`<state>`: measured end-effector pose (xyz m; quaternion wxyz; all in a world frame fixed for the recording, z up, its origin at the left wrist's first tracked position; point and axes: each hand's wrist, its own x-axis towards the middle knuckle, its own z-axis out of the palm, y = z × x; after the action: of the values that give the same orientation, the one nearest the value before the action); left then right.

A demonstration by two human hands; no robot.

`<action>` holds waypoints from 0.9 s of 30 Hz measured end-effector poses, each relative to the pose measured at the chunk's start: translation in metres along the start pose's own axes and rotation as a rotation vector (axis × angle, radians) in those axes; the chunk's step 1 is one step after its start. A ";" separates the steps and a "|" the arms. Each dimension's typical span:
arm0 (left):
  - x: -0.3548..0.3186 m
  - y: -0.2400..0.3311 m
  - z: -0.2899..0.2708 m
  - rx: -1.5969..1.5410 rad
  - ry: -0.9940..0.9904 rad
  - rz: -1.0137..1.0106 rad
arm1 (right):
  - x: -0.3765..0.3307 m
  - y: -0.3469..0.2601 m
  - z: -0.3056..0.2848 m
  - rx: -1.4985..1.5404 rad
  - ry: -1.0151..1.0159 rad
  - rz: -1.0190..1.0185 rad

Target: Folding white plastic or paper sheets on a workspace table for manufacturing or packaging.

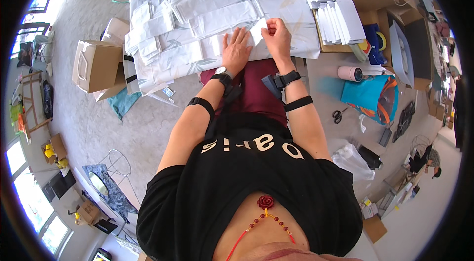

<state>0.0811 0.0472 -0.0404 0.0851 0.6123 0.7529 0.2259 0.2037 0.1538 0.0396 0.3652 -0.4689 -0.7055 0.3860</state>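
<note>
One flat white slip (257, 32), right hand (277, 40) pinching its edge; left hand (236, 51) spread flat

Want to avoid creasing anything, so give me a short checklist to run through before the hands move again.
1. Left hand flat: ok, palm down with fingers slightly spread.
2. Right hand has hold of the white piece: ok, fingertips pinch it near a corner.
3. Underside of that piece free of creases: cannot tell, it is hidden.
4. Loose pile at the table's left squared up: not ok, pieces overlap at uneven angles.
5. Folded white stacks at the right apart from the right hand: ok, a gap shows.
6. Scissors away from the hands: ok, on the floor right of the person.
</note>
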 end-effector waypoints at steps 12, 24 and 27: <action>0.009 -0.001 -0.050 -1.305 0.197 -0.675 | -0.026 -0.017 0.051 0.034 -0.098 -0.141; -0.002 -0.035 -0.036 -0.869 0.287 -0.676 | -0.031 0.022 0.035 0.029 -0.174 -0.145; 0.000 -0.045 -0.033 -0.614 0.324 -0.596 | -0.017 0.055 0.028 -0.058 -0.100 -0.085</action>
<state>0.0277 0.0331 -0.0308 0.2053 0.2723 0.7979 0.4971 0.2051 0.1460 -0.0238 0.3318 -0.4290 -0.7532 0.3722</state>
